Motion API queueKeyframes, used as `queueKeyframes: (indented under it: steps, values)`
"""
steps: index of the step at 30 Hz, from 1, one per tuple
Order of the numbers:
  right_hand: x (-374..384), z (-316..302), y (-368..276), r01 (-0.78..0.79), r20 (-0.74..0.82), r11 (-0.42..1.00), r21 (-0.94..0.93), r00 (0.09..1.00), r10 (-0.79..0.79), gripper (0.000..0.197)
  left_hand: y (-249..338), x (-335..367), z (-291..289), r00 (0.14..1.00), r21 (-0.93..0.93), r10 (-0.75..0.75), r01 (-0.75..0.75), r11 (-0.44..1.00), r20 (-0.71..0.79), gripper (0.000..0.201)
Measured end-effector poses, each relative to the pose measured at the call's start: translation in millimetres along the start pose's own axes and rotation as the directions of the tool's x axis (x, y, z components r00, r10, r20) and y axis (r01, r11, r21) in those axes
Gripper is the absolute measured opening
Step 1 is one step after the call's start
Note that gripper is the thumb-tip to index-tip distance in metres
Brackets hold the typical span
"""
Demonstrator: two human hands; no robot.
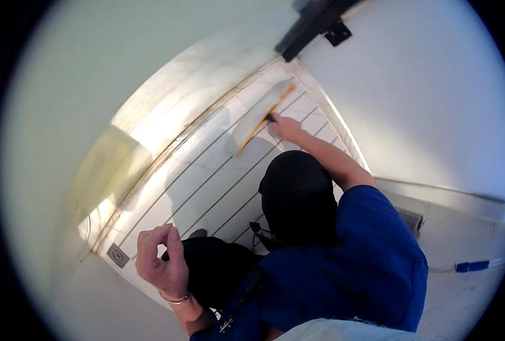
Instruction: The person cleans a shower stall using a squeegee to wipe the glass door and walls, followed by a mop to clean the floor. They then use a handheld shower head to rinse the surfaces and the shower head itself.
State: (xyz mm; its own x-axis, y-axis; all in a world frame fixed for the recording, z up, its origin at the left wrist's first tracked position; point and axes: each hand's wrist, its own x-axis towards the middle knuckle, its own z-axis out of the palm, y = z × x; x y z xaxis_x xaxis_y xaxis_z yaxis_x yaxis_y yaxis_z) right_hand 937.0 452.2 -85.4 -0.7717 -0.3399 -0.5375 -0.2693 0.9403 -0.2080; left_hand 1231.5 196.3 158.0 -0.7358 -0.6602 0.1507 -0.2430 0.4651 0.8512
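Observation:
My right hand (288,128) is closed around the black handle of a squeegee with a long orange-yellow bar (256,134). It reaches out over the far part of a white floor panel (198,187) marked with dark parallel grooves. Whether the blade touches the panel is hard to tell, since that area is blurred. My left hand (164,258), with a thin bracelet at the wrist, hovers above the panel's near left corner. Its fingers curl toward the thumb, and nothing shows in them. My bent knees in black trousers hide part of the panel.
A grey square plate (117,256), like a drain cover, lies in the left corner. Pale walls with raised edging surround the panel, one at the right (434,113). A black bar (315,25) juts in at the top. A blue-handled item (472,266) lies at the right.

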Motion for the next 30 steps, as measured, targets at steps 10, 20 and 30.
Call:
queueKeyframes:
  steps: [10,20,30]
  values:
    - [-160.2,117.9,144.9,-0.442,-0.135,0.699,0.562,0.785,0.605,0.034,27.2,58.2,59.6,0.864,-0.013,0.279,-0.302,0.953,0.419,0.015]
    - [-9.8,61.9,75.2,-0.509,0.507,-0.117,0.853,0.752,0.421,0.017,26.8,46.3,70.0,0.728,0.005,0.260,-0.340,0.940,0.634,0.014]
    - [-21.7,103.8,-215.3,-0.036,0.868,0.922,0.385,0.353,-0.349,0.023,39.9,-5.6,-45.8,0.935,0.272,0.035,-0.138,0.952,0.352,0.011]
